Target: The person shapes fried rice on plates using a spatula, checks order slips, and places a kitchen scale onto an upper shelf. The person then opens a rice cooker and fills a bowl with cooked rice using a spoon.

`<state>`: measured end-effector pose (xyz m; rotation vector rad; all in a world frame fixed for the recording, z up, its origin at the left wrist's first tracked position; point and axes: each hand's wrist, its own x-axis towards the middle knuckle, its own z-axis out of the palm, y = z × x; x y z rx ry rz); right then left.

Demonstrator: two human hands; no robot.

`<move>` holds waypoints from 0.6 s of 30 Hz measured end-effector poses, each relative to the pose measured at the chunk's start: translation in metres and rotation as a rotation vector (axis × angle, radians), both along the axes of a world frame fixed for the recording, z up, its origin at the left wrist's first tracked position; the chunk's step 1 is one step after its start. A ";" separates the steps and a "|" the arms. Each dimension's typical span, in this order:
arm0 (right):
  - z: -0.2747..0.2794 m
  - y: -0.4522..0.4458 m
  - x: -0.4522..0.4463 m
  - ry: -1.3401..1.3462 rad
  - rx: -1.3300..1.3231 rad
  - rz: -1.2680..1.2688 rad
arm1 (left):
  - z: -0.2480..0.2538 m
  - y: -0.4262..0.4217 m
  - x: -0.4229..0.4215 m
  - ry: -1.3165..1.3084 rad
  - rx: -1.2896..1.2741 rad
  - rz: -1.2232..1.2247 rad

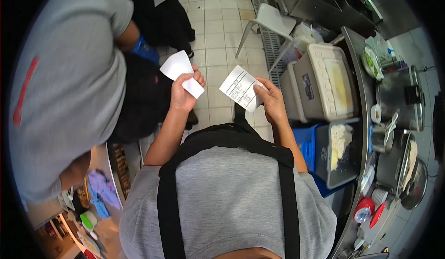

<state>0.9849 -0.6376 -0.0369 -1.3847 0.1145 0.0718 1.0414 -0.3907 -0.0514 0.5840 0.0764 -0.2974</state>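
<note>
Head view: looking down on both hands, raised ahead of the chest over a tiled floor (215, 50).
Left hand (187, 91): closed around a white slip (177, 64), thumb laid across, paper sticking out on both sides of the grip.
White slip: in the left hand, tilted, showing a blank face; cannot tell about the reverse.
Right hand (273, 100): pinching a printed slip (237, 86) near one edge, thumb on top, fingers behind.
Printed slip: in the right hand, reaching out past the thumb, print turned upward; too small to read from here.
Slips: apart, not touching, roughly level with each other.
Thumb on the print: better set right at the margin, so as to cover as few lines as possible.
Grip on the white slip: probably best eased to a light edge pinch, to avoid creasing.
Paper: likely to curl or soften when damp; hold flat, with dry fingers, well away from the grey bin (351, 168) of pale food at right.
Elbow room: tight at left, beside a person in a grey shirt (74, 83); best to tuck the left elbow in.
Way ahead: partly taken up by a white stool (274, 19); watch for the legs when stepping.
</note>
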 end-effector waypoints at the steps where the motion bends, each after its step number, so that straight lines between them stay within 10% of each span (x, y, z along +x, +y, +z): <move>1: -0.002 -0.012 0.023 -0.010 -0.014 0.016 | -0.004 -0.010 0.019 -0.006 0.059 0.000; 18: 0.002 -0.056 0.405 -0.028 -0.096 0.321 | -0.041 -0.033 0.267 0.239 0.557 0.289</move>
